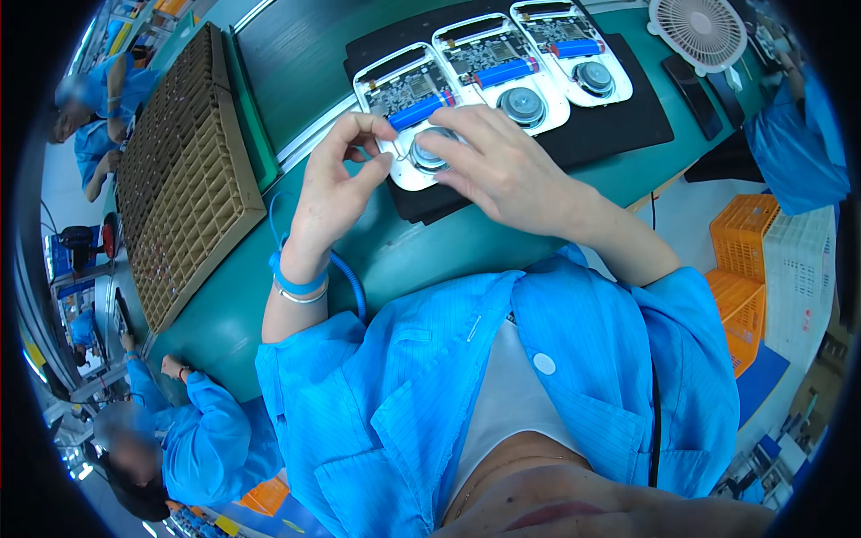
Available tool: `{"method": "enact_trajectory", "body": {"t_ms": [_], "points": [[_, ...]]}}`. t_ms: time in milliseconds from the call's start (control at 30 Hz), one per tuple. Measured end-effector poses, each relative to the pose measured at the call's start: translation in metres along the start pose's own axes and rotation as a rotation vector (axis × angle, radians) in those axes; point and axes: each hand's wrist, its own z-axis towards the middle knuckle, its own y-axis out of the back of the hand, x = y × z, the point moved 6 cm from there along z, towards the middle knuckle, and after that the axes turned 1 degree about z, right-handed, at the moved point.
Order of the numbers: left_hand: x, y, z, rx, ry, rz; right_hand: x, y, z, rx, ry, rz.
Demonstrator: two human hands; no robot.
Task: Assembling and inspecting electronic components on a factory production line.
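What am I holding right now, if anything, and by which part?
It cannot be told whether either hand holds anything: the left hand is beside a thin wire, the right hand at the leftmost speaker.

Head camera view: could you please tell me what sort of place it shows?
Probably an electronics assembly workshop: three white, rounded-rectangular housings expose grey circuit boards, a brown, grid-divided tray lies on the green bench, and people in matching blue jackets are nearby.

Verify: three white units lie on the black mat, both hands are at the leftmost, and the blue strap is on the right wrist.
Wrong wrist: the head view shows the blue strap on the left. The rest stands: three white units on the black mat, left hand and right hand at the leftmost.
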Motion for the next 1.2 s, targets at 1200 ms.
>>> {"method": "enact_trajectory", "body": {"t_ms": [1200], "points": [[0.098, -0.057, -0.063, -0.089, 0.042, 0.011, -0.174, 0.097, -0.179, -0.806, -0.871, 0.825]]}}
